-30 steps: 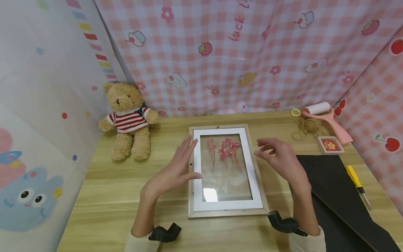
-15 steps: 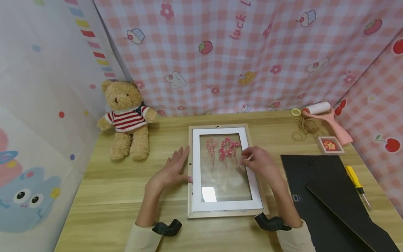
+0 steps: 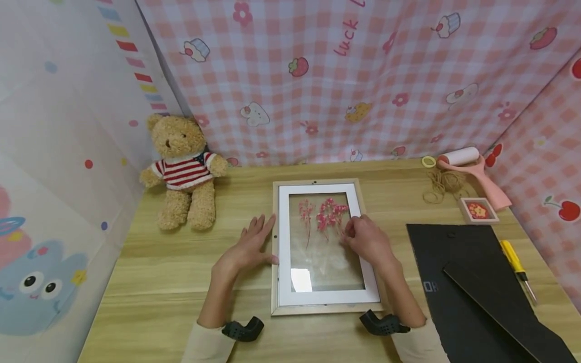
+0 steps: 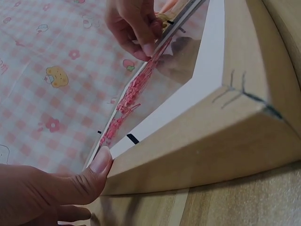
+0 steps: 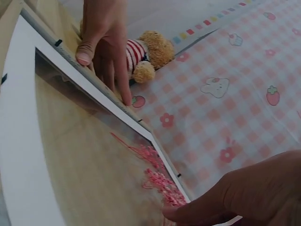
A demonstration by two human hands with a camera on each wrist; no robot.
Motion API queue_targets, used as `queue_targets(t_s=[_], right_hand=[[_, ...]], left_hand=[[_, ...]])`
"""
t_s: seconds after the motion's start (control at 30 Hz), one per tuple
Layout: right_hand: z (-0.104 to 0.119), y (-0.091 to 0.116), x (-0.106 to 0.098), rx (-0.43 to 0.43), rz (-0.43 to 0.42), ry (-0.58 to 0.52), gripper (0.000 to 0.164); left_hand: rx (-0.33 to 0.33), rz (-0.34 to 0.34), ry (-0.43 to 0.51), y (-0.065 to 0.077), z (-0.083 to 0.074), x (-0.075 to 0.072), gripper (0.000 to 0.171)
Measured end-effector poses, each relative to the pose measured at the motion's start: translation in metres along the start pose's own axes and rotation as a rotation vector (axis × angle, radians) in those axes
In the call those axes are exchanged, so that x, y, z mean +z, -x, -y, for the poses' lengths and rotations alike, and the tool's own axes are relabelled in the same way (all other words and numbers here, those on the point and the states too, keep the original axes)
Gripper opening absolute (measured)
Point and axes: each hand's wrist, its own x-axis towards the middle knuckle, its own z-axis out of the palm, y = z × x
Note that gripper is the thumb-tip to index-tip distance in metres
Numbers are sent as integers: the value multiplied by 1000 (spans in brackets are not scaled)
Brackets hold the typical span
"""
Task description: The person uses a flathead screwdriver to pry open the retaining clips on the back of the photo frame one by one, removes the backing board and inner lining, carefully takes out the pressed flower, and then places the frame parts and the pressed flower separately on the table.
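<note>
A wooden picture frame [image 3: 276, 282] with a white mat [image 3: 327, 297] and a glass pane [image 3: 324, 267] lies flat on the table. Pink dried flower sprigs [image 3: 330, 214] lie on the upper part of the pane. My left hand [image 3: 245, 249] rests along the frame's left side, fingers outstretched and thumb on the rim [image 4: 96, 172]. Over the right side of the mat, my right hand [image 3: 369, 242] pinches the stems of the rightmost sprig between thumb and fingertips, as the left wrist view shows. The petals [image 5: 164, 188] lie beside the right thumb in the right wrist view.
A black backing board [image 3: 436, 252] with its stand lies to the right, beside a yellow screwdriver [image 3: 513, 257]. Behind them are a small boxed ornament [image 3: 477, 210], twine [image 3: 447, 180], a yellow ring [image 3: 428, 162] and a pink lint roller [image 3: 485, 181]. A teddy bear [image 3: 186, 171] sits back left.
My right hand has moved left from beside the frame onto the sprigs' stems. My left hand has lowered from over the mat to the frame's left edge.
</note>
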Motion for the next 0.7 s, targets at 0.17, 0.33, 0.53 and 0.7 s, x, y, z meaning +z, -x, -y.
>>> queue_targets(t_s=[0.17, 0.33, 0.53, 0.7], right_hand=[[2, -2, 4, 7, 0, 47, 13], [1, -3, 6, 27, 28, 39, 10], [2, -1, 3, 16, 46, -1, 11], [0, 1, 2, -5, 33, -41, 14]], left_hand=[[21, 12, -13, -1, 0, 0, 113], [30, 21, -26, -2, 1, 1, 112], [27, 26, -19, 0, 1, 0, 112], [18, 32, -13, 1, 1, -1, 113]])
